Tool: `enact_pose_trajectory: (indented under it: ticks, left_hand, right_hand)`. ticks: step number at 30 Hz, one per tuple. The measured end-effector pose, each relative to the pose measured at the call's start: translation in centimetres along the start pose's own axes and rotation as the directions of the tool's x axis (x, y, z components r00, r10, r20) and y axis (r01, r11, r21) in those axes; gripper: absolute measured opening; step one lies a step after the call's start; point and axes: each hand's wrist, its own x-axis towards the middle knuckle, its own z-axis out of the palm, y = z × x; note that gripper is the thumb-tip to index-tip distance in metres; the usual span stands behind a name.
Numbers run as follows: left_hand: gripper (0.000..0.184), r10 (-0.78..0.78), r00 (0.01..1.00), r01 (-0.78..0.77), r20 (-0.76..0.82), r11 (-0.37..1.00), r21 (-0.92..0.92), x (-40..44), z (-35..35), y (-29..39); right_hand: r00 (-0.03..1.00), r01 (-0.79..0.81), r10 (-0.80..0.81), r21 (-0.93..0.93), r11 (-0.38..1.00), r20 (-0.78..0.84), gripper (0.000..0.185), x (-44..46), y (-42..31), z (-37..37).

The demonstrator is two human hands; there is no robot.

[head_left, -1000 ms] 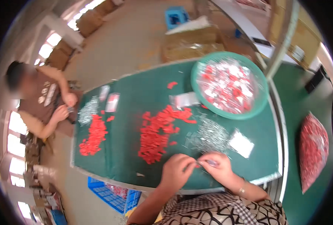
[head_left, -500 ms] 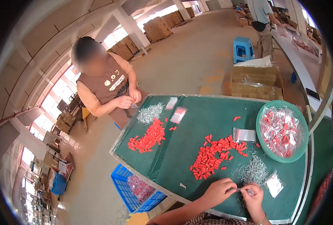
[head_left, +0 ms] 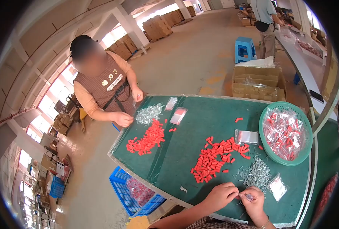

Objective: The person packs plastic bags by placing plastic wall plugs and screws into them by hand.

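My left hand (head_left: 220, 195) is closed, thumb and fingertips pinched together, against my right hand at the table's front edge; what it pinches is too small to name. Closed round a small clear plastic bag (head_left: 249, 197) is my right hand (head_left: 254, 204). Just beyond my hands lies a pile of silver screws (head_left: 256, 172), with red plastic pieces (head_left: 211, 161) heaped to its left. A stack of white and clear bags (head_left: 277, 187) rests right of the screws. Another bag stack (head_left: 247, 136) sits beside the green basket (head_left: 309, 140), which holds filled bags.
Across the green table (head_left: 177, 160), a co-worker (head_left: 102, 80) stands by more screws (head_left: 149, 113), red pieces (head_left: 148, 139) and bags. A blue crate (head_left: 125, 198) is below the near edge. Behind are a cardboard box (head_left: 258, 86), a blue stool (head_left: 245, 50) and another person (head_left: 264, 23).
The view has swung up and left since the first frame, showing more of the room. The co-worker's hands have moved apart. My hands remain close together, the bag still in the right one.
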Motion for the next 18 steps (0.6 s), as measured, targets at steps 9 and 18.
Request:
enact_pose_trajectory:
  ticks: [9,18]
  left_hand:
    - [0.008,-0.066,0.998,0.066,0.008,0.998,0.025,0.0,-1.4,0.1]
    - [0.003,-0.323,0.937,0.351,0.137,0.854,-0.383,1.8,-0.9,-0.2]
  right_hand:
    - [1.0,0.028,-0.028,-0.078,0.997,0.002,0.004,0.0,0.5,-0.4]
    - [0.825,-0.56,0.439,0.614,0.556,0.356,0.019,0.8,1.2,-1.6]
